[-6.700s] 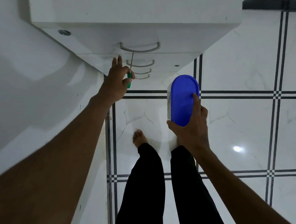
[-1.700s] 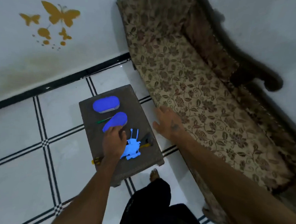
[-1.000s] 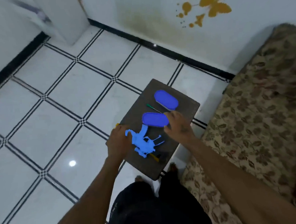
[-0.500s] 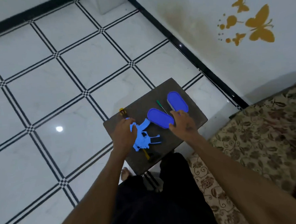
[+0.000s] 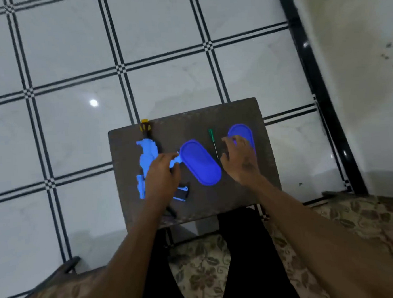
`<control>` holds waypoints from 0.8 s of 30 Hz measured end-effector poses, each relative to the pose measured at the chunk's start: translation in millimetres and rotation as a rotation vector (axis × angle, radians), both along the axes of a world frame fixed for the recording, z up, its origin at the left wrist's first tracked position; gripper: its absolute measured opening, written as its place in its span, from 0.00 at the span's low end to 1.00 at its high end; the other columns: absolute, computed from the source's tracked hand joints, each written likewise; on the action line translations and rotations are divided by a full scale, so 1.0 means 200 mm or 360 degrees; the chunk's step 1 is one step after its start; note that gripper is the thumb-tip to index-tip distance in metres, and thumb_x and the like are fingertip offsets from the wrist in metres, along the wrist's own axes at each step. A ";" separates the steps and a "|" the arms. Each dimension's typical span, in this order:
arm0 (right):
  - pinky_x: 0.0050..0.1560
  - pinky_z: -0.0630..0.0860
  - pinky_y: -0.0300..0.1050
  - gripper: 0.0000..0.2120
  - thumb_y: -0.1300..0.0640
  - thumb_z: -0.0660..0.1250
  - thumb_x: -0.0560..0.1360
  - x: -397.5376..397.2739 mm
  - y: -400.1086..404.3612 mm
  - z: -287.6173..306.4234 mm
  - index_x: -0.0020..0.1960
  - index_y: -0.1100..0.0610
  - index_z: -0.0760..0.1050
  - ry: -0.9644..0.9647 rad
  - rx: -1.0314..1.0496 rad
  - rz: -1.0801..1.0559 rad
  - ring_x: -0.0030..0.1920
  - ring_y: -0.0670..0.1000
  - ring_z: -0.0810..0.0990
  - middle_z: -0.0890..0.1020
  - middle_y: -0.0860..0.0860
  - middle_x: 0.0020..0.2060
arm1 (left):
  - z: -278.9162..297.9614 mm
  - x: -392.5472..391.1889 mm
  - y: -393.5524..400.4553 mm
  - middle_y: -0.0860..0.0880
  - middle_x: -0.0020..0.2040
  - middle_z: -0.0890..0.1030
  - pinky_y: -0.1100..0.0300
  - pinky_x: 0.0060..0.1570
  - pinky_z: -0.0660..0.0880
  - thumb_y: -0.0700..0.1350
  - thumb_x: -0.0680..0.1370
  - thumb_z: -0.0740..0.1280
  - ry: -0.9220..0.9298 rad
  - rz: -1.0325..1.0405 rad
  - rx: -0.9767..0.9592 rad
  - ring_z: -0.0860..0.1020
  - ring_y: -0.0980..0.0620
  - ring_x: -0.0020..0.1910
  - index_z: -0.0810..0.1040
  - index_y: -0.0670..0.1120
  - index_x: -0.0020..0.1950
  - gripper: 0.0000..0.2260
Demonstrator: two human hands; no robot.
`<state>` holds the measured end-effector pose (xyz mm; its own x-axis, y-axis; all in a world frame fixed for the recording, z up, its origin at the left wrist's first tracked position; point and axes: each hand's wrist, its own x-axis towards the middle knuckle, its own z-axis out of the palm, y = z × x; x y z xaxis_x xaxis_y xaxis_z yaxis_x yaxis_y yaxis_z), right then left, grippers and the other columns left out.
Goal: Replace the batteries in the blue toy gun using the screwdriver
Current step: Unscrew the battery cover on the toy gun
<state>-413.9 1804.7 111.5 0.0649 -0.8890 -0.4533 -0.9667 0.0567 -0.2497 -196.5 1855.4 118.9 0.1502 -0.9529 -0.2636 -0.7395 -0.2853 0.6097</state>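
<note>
Since approx. 0.5 s ago: person now seated on floral sofa (image 5: 212, 267), small dark brown counter (image 5: 237, 192) square in front. Left hand (image 5: 161, 177) came to rest over light-blue plastic toy gun (image 5: 146, 160) by counter's left edge, fingers loosely curled, not clearly gripping. Right hand (image 5: 238, 160), fingers spread open, hovers btw loose blue oval lid (image 5: 201, 162) and blue-lidded oval box (image 5: 241, 132) near far right corner, beside thin green-handled screwdriver (image 5: 213, 143). Judgement: setup done, screwdriver pickup next, no screws touched yet.
</note>
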 end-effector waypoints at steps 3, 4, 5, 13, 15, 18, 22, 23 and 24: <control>0.62 0.69 0.57 0.23 0.57 0.65 0.74 -0.05 -0.04 -0.18 0.69 0.58 0.71 -0.0074 -0.0065 0.0103 0.66 0.62 0.69 0.72 0.60 0.66 | -0.15 -0.12 -0.03 0.45 0.56 0.80 0.51 0.52 0.75 0.39 0.76 0.66 0.0023 0.0017 -0.0021 0.78 0.44 0.55 0.80 0.45 0.59 0.13; 0.61 0.69 0.57 0.22 0.57 0.65 0.74 -0.04 -0.04 -0.23 0.68 0.58 0.71 -0.0093 -0.0097 0.0127 0.66 0.62 0.70 0.73 0.60 0.65 | -0.20 -0.14 -0.03 0.46 0.56 0.79 0.51 0.52 0.75 0.40 0.76 0.65 0.0004 -0.0006 -0.0039 0.77 0.44 0.56 0.79 0.45 0.60 0.13; 0.61 0.69 0.56 0.22 0.57 0.65 0.75 -0.04 -0.05 -0.27 0.68 0.57 0.72 -0.0100 -0.0139 0.0136 0.65 0.61 0.70 0.73 0.59 0.65 | -0.24 -0.16 -0.05 0.46 0.57 0.79 0.50 0.52 0.74 0.41 0.76 0.65 -0.0017 -0.0030 -0.0058 0.77 0.43 0.56 0.79 0.46 0.60 0.14; 0.61 0.71 0.55 0.20 0.56 0.65 0.72 -0.03 -0.19 -0.62 0.64 0.56 0.75 -0.0215 -0.0640 0.0267 0.64 0.59 0.71 0.75 0.56 0.60 | -0.66 -0.06 -0.24 0.44 0.58 0.77 0.54 0.57 0.70 0.43 0.78 0.63 -0.0221 -0.0268 -0.0530 0.74 0.43 0.58 0.78 0.45 0.61 0.13; 0.61 0.71 0.56 0.21 0.55 0.65 0.72 -0.02 -0.23 -0.69 0.64 0.56 0.75 -0.0220 -0.0748 0.0338 0.63 0.59 0.71 0.76 0.56 0.58 | -0.73 -0.03 -0.26 0.45 0.58 0.78 0.55 0.56 0.70 0.43 0.78 0.62 -0.0240 -0.0229 -0.0669 0.74 0.46 0.58 0.78 0.45 0.61 0.13; 0.60 0.72 0.56 0.20 0.53 0.65 0.73 0.02 -0.26 -0.73 0.64 0.56 0.75 -0.0178 -0.0817 0.0363 0.62 0.59 0.72 0.77 0.56 0.57 | -0.79 -0.01 -0.26 0.46 0.55 0.79 0.56 0.54 0.71 0.43 0.79 0.62 -0.0208 -0.0173 -0.0814 0.77 0.46 0.55 0.79 0.44 0.59 0.11; 0.60 0.71 0.56 0.22 0.49 0.64 0.73 0.04 -0.23 -0.73 0.66 0.55 0.74 -0.0043 -0.0947 0.0441 0.63 0.61 0.72 0.77 0.58 0.59 | -0.81 -0.04 -0.19 0.46 0.54 0.80 0.56 0.53 0.71 0.43 0.78 0.61 -0.0305 -0.0187 -0.1049 0.78 0.46 0.54 0.80 0.44 0.58 0.12; 0.60 0.70 0.55 0.23 0.48 0.64 0.73 0.03 -0.21 -0.72 0.66 0.55 0.74 0.0007 -0.0990 0.0471 0.64 0.61 0.71 0.76 0.58 0.60 | -0.80 -0.06 -0.15 0.46 0.54 0.80 0.55 0.52 0.72 0.43 0.78 0.61 -0.0339 -0.0172 -0.1126 0.77 0.46 0.54 0.80 0.44 0.57 0.12; 0.61 0.70 0.56 0.23 0.47 0.64 0.73 0.02 -0.18 -0.70 0.66 0.55 0.73 0.0049 -0.1026 0.0489 0.64 0.61 0.71 0.76 0.58 0.60 | -0.79 -0.07 -0.12 0.46 0.54 0.80 0.54 0.52 0.72 0.44 0.77 0.61 -0.0365 -0.0167 -0.1180 0.77 0.46 0.54 0.80 0.45 0.57 0.12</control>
